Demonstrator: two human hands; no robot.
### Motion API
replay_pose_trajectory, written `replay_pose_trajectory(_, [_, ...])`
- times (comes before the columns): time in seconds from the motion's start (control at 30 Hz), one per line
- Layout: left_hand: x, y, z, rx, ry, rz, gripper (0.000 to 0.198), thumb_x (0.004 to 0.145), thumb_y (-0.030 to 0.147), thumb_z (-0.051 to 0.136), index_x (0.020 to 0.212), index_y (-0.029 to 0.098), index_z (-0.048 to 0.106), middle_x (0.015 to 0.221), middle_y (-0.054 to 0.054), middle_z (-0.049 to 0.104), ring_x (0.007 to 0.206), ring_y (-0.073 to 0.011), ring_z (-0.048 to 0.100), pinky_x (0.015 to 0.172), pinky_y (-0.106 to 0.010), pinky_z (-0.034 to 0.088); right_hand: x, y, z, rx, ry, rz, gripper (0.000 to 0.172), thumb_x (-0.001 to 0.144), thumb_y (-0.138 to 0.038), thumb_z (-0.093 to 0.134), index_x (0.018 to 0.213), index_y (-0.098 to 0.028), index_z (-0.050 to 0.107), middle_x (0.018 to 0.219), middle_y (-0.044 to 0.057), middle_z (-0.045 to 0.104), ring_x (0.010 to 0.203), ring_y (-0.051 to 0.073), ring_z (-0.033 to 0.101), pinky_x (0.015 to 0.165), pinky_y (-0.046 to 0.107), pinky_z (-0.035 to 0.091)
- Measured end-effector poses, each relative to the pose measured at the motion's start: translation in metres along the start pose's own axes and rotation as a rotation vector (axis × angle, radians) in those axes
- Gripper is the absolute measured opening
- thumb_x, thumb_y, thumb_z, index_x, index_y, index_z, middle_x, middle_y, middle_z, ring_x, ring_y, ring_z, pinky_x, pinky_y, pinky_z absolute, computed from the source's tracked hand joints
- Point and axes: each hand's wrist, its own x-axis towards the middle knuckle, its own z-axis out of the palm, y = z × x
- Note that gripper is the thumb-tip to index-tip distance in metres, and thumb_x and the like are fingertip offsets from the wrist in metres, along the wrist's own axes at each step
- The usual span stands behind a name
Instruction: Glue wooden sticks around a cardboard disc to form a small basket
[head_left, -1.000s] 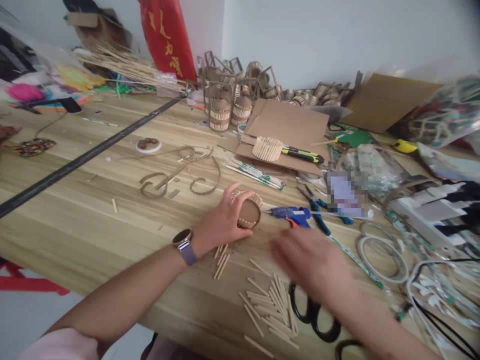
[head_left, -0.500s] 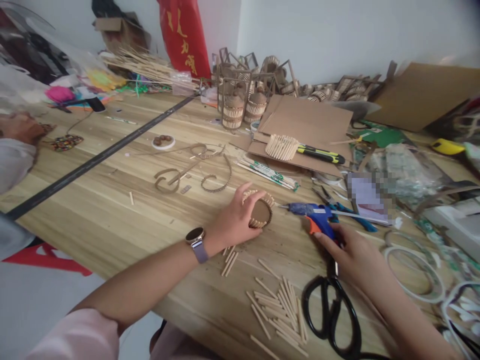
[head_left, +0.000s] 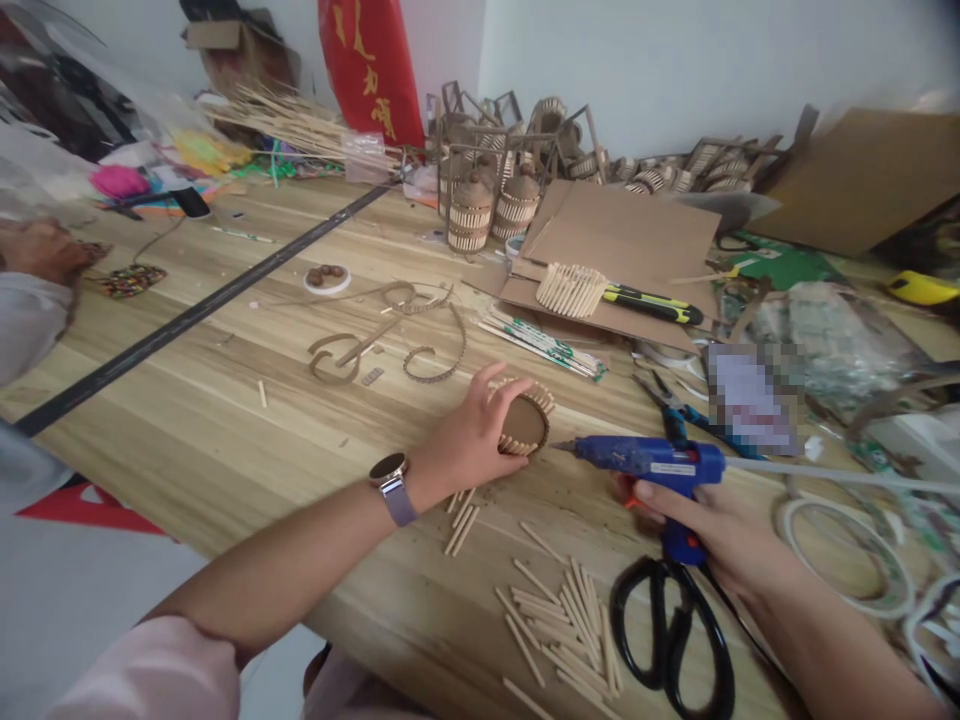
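My left hand (head_left: 472,430) is closed around a small round basket (head_left: 525,422) with a brown cardboard base and a rim of short wooden sticks. In my right hand (head_left: 720,530) is a blue hot glue gun (head_left: 637,455) with an orange trigger; a white glue stick runs out of its back. The nozzle points left, close to the basket's right side, and whether it touches cannot be made out. Below the hands lies a pile of short wooden sticks (head_left: 566,620). Black-handled scissors (head_left: 671,635) are just under the glue gun.
Pliers (head_left: 675,410), a cardboard sheet (head_left: 615,240) with a cutter (head_left: 652,303), and wrapped sticks (head_left: 544,342) lie beyond my hands. Finished stick lanterns (head_left: 471,215) stand at the back. Rolls of tape (head_left: 847,560) are at right. Another person's hand (head_left: 45,250) is at far left.
My right hand has gripped the glue gun fully and raised it off the table, levelling it with the nozzle toward the basket. My left hand stays on the basket.
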Motion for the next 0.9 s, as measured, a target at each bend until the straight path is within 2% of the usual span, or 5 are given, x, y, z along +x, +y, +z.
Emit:
replay_pose_trajectory(0.1, [0.0, -0.002, -0.001, -0.002, 0.004, 0.009, 0.096, 0.064, 0.018, 0.087, 0.139, 0.024, 0.028, 0.148, -0.021, 0.025, 0.141, -0.039, 0.035, 0.112, -0.058, 0.038, 0.002, -0.004, 0.002, -0.125, -0.03, -0.092, 0.05, 0.059, -0.065, 0.079, 0.078, -0.019, 0.074, 0.081, 0.009, 0.076, 0.078, 0.026, 0.068, 0.072, 0.035, 0.054])
replay_pose_trajectory(0.3, [0.001, -0.001, -0.002, 0.014, -0.001, 0.0, 0.094, 0.065, 0.018, 0.086, 0.139, 0.025, 0.028, 0.149, -0.02, 0.025, 0.14, -0.0392, 0.037, 0.11, -0.058, 0.041, 0.007, -0.004, -0.001, -0.542, -0.159, -0.255, 0.035, 0.073, -0.056, 0.065, 0.078, -0.023, 0.075, 0.078, 0.006, 0.078, 0.076, 0.029, 0.071, 0.074, 0.04, 0.058])
replay_pose_trajectory(0.47, [0.001, -0.001, -0.002, 0.007, -0.012, -0.011, 0.094, 0.065, 0.018, 0.085, 0.14, 0.027, 0.029, 0.15, -0.019, 0.024, 0.14, -0.0393, 0.036, 0.11, -0.058, 0.041, 0.005, 0.0, 0.002, -0.625, -0.157, -0.298, 0.034, 0.078, -0.051, 0.058, 0.088, -0.023, 0.076, 0.089, 0.004, 0.079, 0.082, 0.029, 0.074, 0.075, 0.037, 0.06])
replay_pose_trajectory(0.67, [0.0, -0.003, 0.0, 0.015, -0.005, 0.001, 0.093, 0.066, 0.02, 0.085, 0.141, 0.025, 0.03, 0.151, -0.018, 0.024, 0.139, -0.0385, 0.038, 0.11, -0.056, 0.042, 0.0, -0.012, 0.011, -0.656, -0.118, -0.347, 0.035, 0.077, -0.048, 0.055, 0.081, -0.021, 0.076, 0.079, 0.005, 0.079, 0.073, 0.029, 0.073, 0.07, 0.037, 0.06])
replay_pose_trajectory(0.9, [0.0, -0.004, 0.0, 0.028, -0.007, 0.019, 0.093, 0.066, 0.017, 0.084, 0.14, 0.023, 0.029, 0.151, -0.02, 0.022, 0.139, -0.0388, 0.037, 0.111, -0.057, 0.04, -0.001, -0.016, 0.016, -0.688, -0.111, -0.385, 0.034, 0.079, -0.047, 0.054, 0.083, -0.023, 0.077, 0.079, 0.005, 0.079, 0.076, 0.03, 0.074, 0.073, 0.04, 0.06])
